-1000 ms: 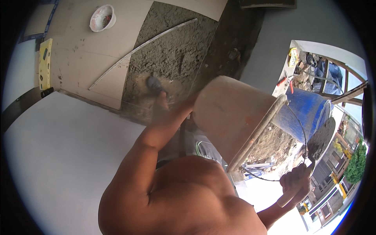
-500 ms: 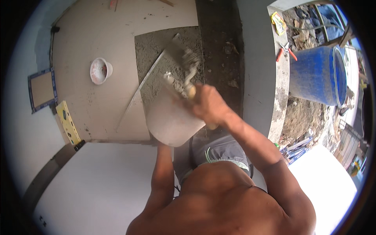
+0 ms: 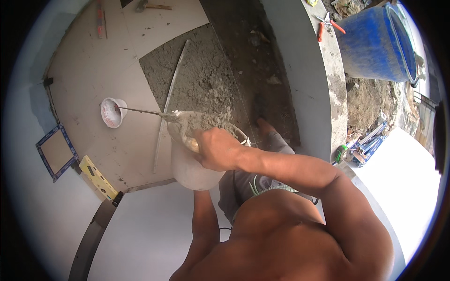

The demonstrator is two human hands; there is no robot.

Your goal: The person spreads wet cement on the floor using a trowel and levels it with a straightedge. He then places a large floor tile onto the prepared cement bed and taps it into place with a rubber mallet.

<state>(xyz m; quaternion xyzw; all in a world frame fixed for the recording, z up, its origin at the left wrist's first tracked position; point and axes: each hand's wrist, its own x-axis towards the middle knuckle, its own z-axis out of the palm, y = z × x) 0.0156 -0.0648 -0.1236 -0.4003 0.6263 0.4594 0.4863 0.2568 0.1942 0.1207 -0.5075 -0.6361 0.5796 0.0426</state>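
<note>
My right hand (image 3: 218, 149) is closed round the handle of a trowel (image 3: 149, 112). The trowel's thin blade points left over the rim of a pale bucket (image 3: 194, 172). Wet grey mortar (image 3: 213, 122) lies along the bucket's mouth. My left forearm (image 3: 202, 213) runs up behind the bucket; the bucket hides that hand, so its fingers do not show. Just beyond the bucket, rough mortar (image 3: 201, 61) is spread on the floor, with loose clumps on its right part. A long, thin metal bar (image 3: 173, 89) lies across the mortar and the tiles.
Large beige tiles (image 3: 136, 145) border the mortar, with a small white tub (image 3: 111, 114) on them. A yellow level (image 3: 98, 178) lies at left; a hammer (image 3: 154, 6) lies at the far side. On the right ledge are red-handled pliers (image 3: 329, 25), beside a blue barrel (image 3: 375, 44).
The bucket, tipped toward the mortar before, is now more upright. My right hand has moved left and nearer me, and the trowel blade has swung to the left. More clumps show on the bed.
</note>
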